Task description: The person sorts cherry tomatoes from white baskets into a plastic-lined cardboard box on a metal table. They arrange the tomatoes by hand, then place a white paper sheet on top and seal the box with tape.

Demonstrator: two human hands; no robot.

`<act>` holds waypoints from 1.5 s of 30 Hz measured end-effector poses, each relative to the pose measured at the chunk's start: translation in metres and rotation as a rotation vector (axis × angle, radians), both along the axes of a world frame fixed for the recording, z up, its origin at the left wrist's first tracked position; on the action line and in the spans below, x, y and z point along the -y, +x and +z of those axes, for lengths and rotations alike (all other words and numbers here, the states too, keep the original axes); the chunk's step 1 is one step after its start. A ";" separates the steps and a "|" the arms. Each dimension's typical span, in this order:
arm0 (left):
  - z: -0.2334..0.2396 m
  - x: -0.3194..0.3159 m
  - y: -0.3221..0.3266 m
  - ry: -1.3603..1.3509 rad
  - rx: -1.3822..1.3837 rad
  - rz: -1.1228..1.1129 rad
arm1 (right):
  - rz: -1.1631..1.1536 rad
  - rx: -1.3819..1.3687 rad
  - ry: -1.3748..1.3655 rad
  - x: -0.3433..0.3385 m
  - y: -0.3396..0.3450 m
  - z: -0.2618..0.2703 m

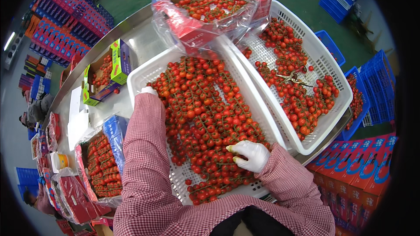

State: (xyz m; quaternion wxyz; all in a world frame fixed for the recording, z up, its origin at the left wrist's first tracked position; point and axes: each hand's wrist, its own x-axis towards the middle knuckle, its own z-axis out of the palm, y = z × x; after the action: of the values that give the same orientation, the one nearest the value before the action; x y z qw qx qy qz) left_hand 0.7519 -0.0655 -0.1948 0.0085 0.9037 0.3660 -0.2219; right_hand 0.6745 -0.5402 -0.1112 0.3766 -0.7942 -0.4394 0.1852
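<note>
Before me is a white perforated plastic basket heaped with cherry tomatoes on the vine. My left hand, in a white glove, is at the basket's left side by the upper tomatoes; its fingers are mostly hidden, so its grip does not show. Over the lower right tomatoes is my right hand, in a white glove with stained fingertips, thumb and fingers apart, no truss plainly held. A second white basket stands to the right with more tomato trusses and metal snips lying on them.
A plastic-lined red carton of tomatoes rests across the baskets' far ends. On the metal table stand a green and purple carton and a lined carton of tomatoes. Red boxes are stacked at the right. People are at far left.
</note>
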 end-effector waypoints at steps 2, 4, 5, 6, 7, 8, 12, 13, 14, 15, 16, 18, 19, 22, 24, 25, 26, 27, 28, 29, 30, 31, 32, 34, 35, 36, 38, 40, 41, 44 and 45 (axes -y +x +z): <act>-0.011 -0.001 0.002 -0.068 0.163 0.171 | 0.006 0.036 -0.040 0.001 0.003 0.005; -0.013 0.001 0.003 -0.059 0.179 0.247 | -0.006 -0.017 -0.053 0.001 0.004 0.008; -0.011 0.000 0.005 -0.020 0.185 0.305 | 0.015 -0.046 -0.086 0.002 0.004 0.008; -0.006 0.001 0.005 -0.014 0.238 0.358 | -0.033 -0.030 -0.015 0.002 0.003 0.007; 0.003 0.000 0.005 -0.054 0.292 0.310 | -0.061 -0.019 0.044 0.003 0.004 0.006; 0.015 -0.001 0.004 -0.081 0.334 0.283 | -0.084 -0.023 0.092 0.004 0.004 0.005; 0.088 0.013 -0.032 -0.410 0.818 0.233 | -0.147 0.007 -0.116 -0.006 0.032 0.009; 0.113 0.016 -0.050 -0.444 0.877 0.111 | -0.146 0.152 -0.081 -0.014 0.044 0.011; 0.130 0.027 -0.069 -0.739 1.042 0.135 | -0.090 0.236 -0.144 -0.026 0.060 0.012; 0.147 0.038 -0.092 -0.990 1.184 0.257 | -0.053 0.246 -0.233 -0.046 0.076 0.011; 0.159 0.051 -0.114 -1.241 1.280 0.193 | -0.066 0.179 -0.364 -0.072 0.094 0.008; 0.174 0.080 -0.154 -1.643 1.406 0.221 | -0.143 0.259 -0.481 -0.125 0.117 -0.011; 0.178 0.093 -0.170 -1.857 1.430 0.288 | -0.086 0.251 -0.718 -0.151 0.131 -0.025; 0.188 0.114 -0.204 -1.939 1.524 0.495 | -0.089 0.194 -0.885 -0.181 0.147 -0.080; 0.190 0.120 -0.221 -2.078 1.521 0.492 | -0.132 0.201 -0.932 -0.183 0.156 -0.110; 0.190 0.120 -0.228 -2.134 1.510 0.449 | -0.150 0.207 -0.946 -0.183 0.160 -0.122; 0.190 0.122 -0.238 -2.186 1.497 0.546 | -0.170 0.207 -0.960 -0.182 0.164 -0.131; 0.188 0.120 -0.245 -2.242 1.481 0.630 | -0.192 0.213 -0.964 -0.180 0.167 -0.136; 0.185 0.122 -0.257 -2.079 1.549 0.702 | -0.212 0.221 -0.969 -0.180 0.170 -0.140; 0.182 0.119 -0.263 -2.189 1.517 0.690 | -0.225 0.229 -0.978 -0.181 0.173 -0.141; 0.177 0.121 -0.273 -2.221 1.548 0.678 | -0.228 0.234 -0.992 -0.184 0.175 -0.141; 0.172 0.121 -0.281 -2.191 1.569 0.678 | -0.225 0.229 -1.005 -0.186 0.177 -0.139; 0.168 0.122 -0.292 -2.038 1.568 0.878 | -0.186 0.208 -1.049 -0.188 0.177 -0.138; 0.163 0.122 -0.311 -1.979 1.580 0.924 | -0.219 0.109 -1.012 -0.189 0.175 -0.135; 0.162 0.123 -0.319 -1.960 1.567 0.972 | -0.297 0.111 -0.919 -0.187 0.173 -0.134; 0.162 0.123 -0.327 -1.981 1.593 1.015 | -0.295 0.142 -0.853 -0.184 0.170 -0.132; 0.164 0.122 -0.341 -2.057 1.658 1.015 | -0.368 0.161 -0.708 -0.173 0.167 -0.125; 0.166 0.120 -0.350 -2.150 1.660 0.959 | -0.465 0.191 -0.603 -0.160 0.165 -0.113; 0.167 0.119 -0.353 -2.196 1.655 0.948 | -0.530 0.181 -0.554 -0.153 0.163 -0.104; 0.165 0.117 -0.358 -2.080 1.638 1.010 | -0.585 0.085 -0.343 -0.135 0.154 -0.069; 0.162 0.117 -0.358 -2.127 1.604 0.975 | -0.560 -0.009 -0.084 -0.132 0.147 -0.058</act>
State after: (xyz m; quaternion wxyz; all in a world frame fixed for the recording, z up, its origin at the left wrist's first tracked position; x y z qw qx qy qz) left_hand 0.3936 -0.1824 -0.0327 0.9509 0.1305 0.1934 0.2032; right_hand 0.8210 -0.4086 -0.1692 0.3820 -0.8987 -0.1930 0.0956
